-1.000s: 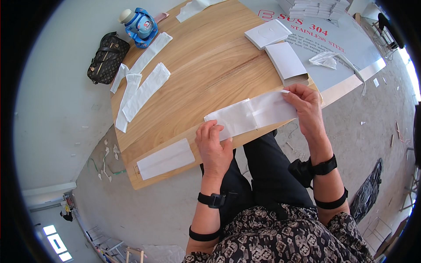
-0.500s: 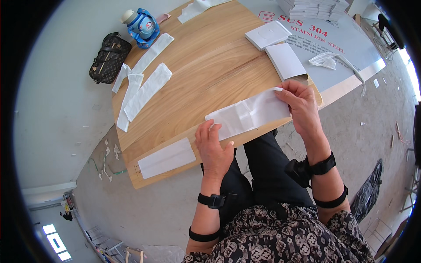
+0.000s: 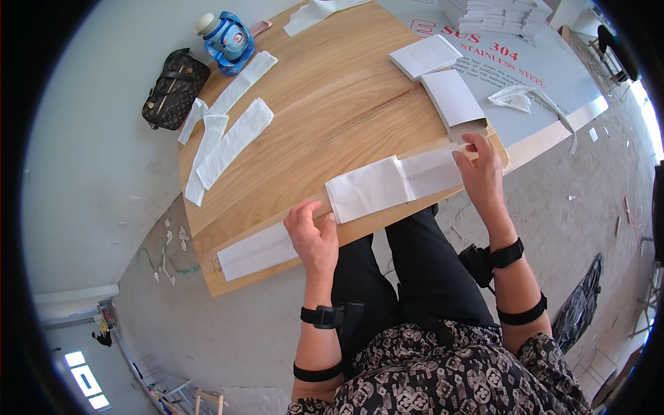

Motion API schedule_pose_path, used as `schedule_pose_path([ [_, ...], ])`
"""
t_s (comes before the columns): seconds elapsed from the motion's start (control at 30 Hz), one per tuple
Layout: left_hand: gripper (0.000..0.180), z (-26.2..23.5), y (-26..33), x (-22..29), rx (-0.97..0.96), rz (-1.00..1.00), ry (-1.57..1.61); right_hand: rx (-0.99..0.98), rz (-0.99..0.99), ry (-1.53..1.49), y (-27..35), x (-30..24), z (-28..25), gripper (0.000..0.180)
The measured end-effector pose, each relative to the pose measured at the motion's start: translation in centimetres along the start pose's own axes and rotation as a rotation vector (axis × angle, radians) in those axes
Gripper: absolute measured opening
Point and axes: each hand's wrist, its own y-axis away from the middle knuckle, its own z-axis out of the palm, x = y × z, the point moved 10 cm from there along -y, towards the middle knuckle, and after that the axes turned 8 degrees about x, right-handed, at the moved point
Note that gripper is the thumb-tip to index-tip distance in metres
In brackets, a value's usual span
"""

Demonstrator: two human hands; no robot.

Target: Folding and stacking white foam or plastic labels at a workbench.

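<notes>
A white folded sheet [image 3: 370, 188], thin like paper or soft cloth, lies flat along the near edge of the table, with a crease across its middle. At its left end is my left hand [image 3: 315, 238], fingers curved and apart from the thumb, whose tip is beside the sheet's edge. My right hand [image 3: 482, 173] hovers by the sheet's right end, thumb and fingers apart and nothing visible between them. Another white strip [image 3: 256, 252] rests on the table's near left corner, its right end partly hidden by my left hand.
Several white strips [image 3: 235, 142] lie at the wooden table's [image 3: 325, 104] left side. A dark patterned bag [image 3: 176, 90] and blue bottle [image 3: 229, 45] stand beyond them. Two white boxes [image 3: 453, 100] sit at right, near a metal sheet [image 3: 546, 90] bearing stacked white packs [image 3: 494, 15].
My right hand has let go of the sheet's right end, which now lies flatter. My left hand has drawn back leftward and off the sheet's top.
</notes>
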Motion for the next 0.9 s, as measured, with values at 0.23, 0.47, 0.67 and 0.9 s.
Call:
schedule_pose_path([
  [0.23, 0.016, 0.6, -0.5, -0.4, -0.026, -0.103, -0.064, -0.193, 0.006, -0.125, 2.5, -3.6, 2.3, 0.016],
  [0.47, 0.016, 0.9, -0.5, -1.1, -0.035, -0.151, -0.061, -0.415, 0.071, -0.137, 4.5, -4.9, 6.0, 0.012],
  [0.67, 0.019, 0.8, -0.5, -0.8, -0.022, -0.14, -0.039, -0.45, 0.09, -0.023, 5.1, -4.8, 7.0, 0.015],
  [0.9, 0.022, 1.4, -0.3, -0.7, -0.048, -0.139, -0.05, -0.477, 0.091, 0.092, 5.4, -4.3, 7.7, 0.016],
])
